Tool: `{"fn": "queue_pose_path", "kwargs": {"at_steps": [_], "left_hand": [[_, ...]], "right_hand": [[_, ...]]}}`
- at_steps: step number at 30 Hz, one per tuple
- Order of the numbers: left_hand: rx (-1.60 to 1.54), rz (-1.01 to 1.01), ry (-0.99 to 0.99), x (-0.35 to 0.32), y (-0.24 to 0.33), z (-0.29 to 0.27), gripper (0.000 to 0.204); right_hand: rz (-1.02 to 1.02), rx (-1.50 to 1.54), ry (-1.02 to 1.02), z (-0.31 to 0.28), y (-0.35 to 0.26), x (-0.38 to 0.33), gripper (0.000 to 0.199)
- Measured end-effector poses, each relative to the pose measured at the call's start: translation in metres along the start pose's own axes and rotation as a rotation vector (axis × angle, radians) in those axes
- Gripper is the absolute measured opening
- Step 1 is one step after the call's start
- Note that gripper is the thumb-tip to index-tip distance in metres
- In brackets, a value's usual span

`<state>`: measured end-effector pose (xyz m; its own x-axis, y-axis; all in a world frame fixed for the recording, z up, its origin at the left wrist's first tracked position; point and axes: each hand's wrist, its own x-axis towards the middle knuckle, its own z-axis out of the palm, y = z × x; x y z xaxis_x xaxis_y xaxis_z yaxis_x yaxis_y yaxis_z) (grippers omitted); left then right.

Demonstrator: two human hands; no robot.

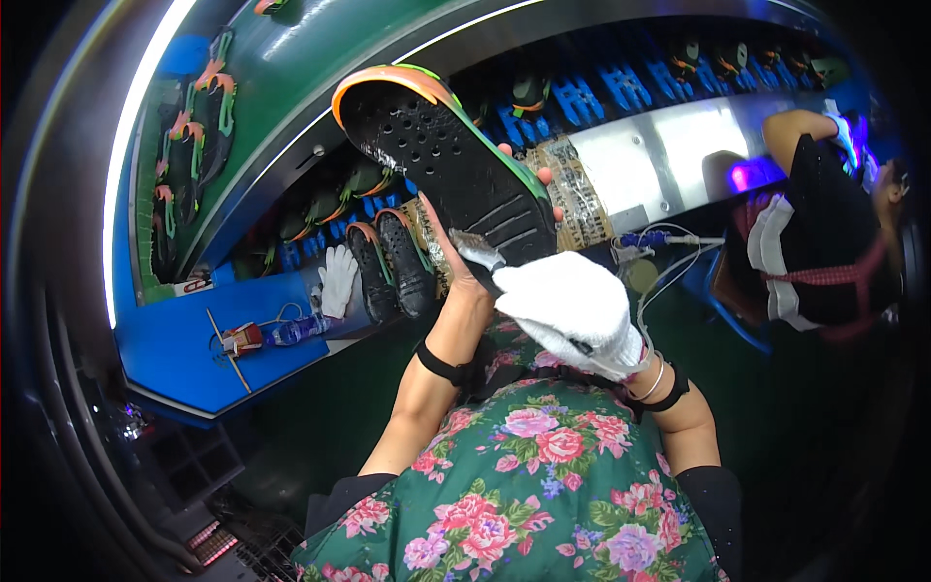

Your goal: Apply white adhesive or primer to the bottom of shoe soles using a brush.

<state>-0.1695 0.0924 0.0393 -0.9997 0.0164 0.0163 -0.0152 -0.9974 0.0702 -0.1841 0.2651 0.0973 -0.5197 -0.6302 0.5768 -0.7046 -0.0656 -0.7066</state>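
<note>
My bare left hand (458, 260) is closed round a black shoe sole (436, 150) with holes at its broad end, ridges near the heel and an orange and green rim. The thumb lies along one edge, and fingertips show past the other. My right hand (572, 306), in a white knitted glove, is closed on a small brush (478, 249) with a pale head. The brush overlaps the heel end of the sole; whether it touches is hard to tell. Its grip is mostly hidden by the glove.
A pair of black shoes (392, 262) and a white glove (337, 281) lie beyond my left arm. A blue table (194, 364) holds a bottle (296, 331) and a small red container (242, 339). Shoe parts line the conveyor racks. A co-worker (824, 242) is at the right.
</note>
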Motion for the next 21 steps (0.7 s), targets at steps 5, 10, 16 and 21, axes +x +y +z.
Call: {"fn": "queue_pose_path", "kwargs": {"at_steps": [5,10,16,21], "left_hand": [[-0.043,-0.065,-0.081,0.007,-0.005,-0.007,0.095],[-0.053,-0.086,-0.089,0.016,-0.008,-0.005,0.096],[-0.001,-0.085,-0.028,0.021,-0.005,-0.007,0.101],[0.032,-0.019,-0.139,0.028,-0.008,-0.006,0.101]], "right_hand": [[0.186,0.278,0.187,-0.011,0.006,-0.009,0.022],[0.021,0.087,0.058,-0.011,0.002,-0.015,0.025],[0.143,0.209,0.172,-0.025,0.023,-0.019,0.024],[0.083,0.261,-0.025,-0.027,0.011,-0.021,0.024]]}}
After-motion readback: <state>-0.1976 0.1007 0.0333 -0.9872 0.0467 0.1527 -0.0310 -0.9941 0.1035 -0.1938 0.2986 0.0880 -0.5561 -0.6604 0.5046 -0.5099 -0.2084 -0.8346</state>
